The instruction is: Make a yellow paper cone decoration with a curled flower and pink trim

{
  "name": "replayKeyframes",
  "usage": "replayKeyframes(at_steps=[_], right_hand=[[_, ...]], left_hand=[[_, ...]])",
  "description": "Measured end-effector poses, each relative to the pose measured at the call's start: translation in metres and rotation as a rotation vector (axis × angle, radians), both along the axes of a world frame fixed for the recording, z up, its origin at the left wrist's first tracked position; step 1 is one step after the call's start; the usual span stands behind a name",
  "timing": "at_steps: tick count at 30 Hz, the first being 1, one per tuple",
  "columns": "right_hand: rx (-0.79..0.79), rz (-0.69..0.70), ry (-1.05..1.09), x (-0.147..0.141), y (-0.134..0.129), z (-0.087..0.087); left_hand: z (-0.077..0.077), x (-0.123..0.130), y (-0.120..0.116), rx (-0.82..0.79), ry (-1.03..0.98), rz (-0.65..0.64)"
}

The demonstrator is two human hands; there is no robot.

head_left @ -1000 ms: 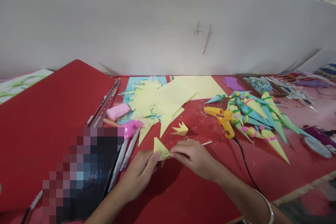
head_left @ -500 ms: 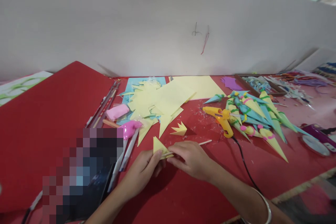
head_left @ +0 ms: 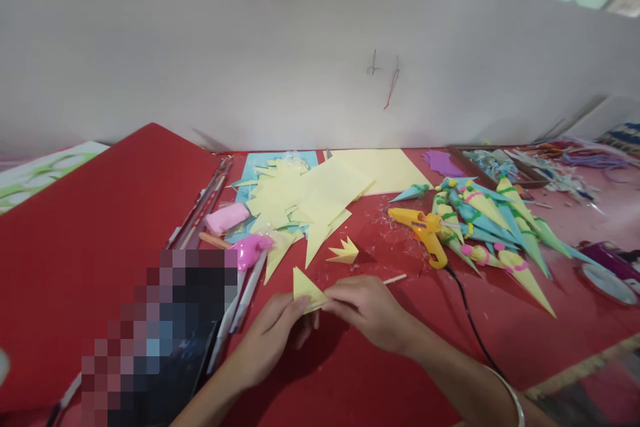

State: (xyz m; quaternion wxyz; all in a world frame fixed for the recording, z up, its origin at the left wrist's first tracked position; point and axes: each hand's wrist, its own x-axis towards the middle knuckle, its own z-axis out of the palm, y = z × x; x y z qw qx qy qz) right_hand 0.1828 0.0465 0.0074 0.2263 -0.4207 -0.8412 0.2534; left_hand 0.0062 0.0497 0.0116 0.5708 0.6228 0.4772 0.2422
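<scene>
Between my two hands is a folded piece of yellow paper [head_left: 306, 288], with one pointed corner sticking up. My left hand [head_left: 280, 320] pinches its left side, thumb on top. The fingertips of my right hand [head_left: 365, 307] are closed on its right corner. Just beyond my hands stands a small folded yellow paper crown [head_left: 344, 251] on the red table. A thin white stick [head_left: 395, 279] lies by my right hand, partly hidden behind it.
A yellow glue gun [head_left: 423, 233] with a black cord lies right of centre, beside a pile of paper cones [head_left: 525, 230]. Yellow paper scraps [head_left: 280, 193] cover the back middle. Pink clay packets [head_left: 250, 250] lie at left, near a dark, partly pixelated device [head_left: 195, 333].
The yellow paper lies flatter between my fingers, and its folded lower edge has closed up. The whole view has shifted slightly downward and right.
</scene>
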Motion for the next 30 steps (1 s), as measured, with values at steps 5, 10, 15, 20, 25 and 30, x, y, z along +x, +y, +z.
replayKeyframes(at_steps=[5,10,15,20,25,30], right_hand=[[-0.068,-0.003,0.077,0.0,0.0,0.002],[-0.117,-0.008,0.097,0.003,0.002,0.001],[-0.169,0.011,0.101,0.004,0.004,0.001],[-0.161,0.001,0.056,0.004,0.004,0.0],[-0.122,0.015,0.012,0.004,0.002,-0.002],[-0.04,0.01,-0.057,0.003,0.002,-0.002]], left_hand=[[-0.003,-0.003,-0.001,0.041,0.054,-0.035],[-0.006,-0.003,0.003,0.335,0.16,-0.088],[-0.003,-0.002,0.008,0.388,0.28,-0.092],[-0.001,-0.002,0.008,0.406,0.346,-0.125],[-0.003,-0.003,0.01,0.447,0.41,-0.212],[-0.004,-0.002,0.011,0.493,0.463,-0.203]])
